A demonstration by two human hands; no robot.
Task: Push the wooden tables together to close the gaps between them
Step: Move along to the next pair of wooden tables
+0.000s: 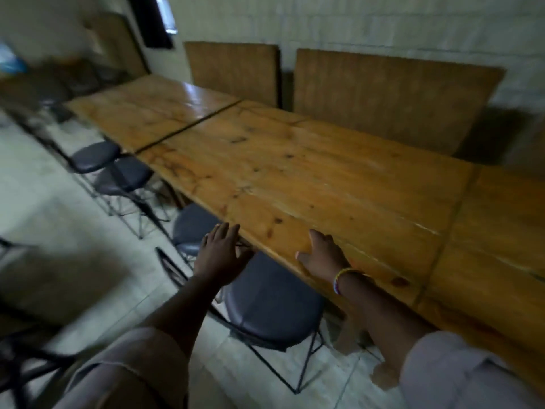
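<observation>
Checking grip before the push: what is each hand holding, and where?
Right hand lies flat on the middle table at its near edge; left hand is open, holding nothing.

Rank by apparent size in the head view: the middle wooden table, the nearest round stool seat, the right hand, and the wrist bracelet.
1. Middle wooden table, by far the largest.
2. Nearest stool seat, though closeness to the camera inflates it.
3. Right hand, lying on the table's edge.
4. Bracelet, smallest.

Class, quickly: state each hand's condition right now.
Left hand: open, holding nothing, at the table edge.
Right hand: open, flat on the table edge.
</observation>
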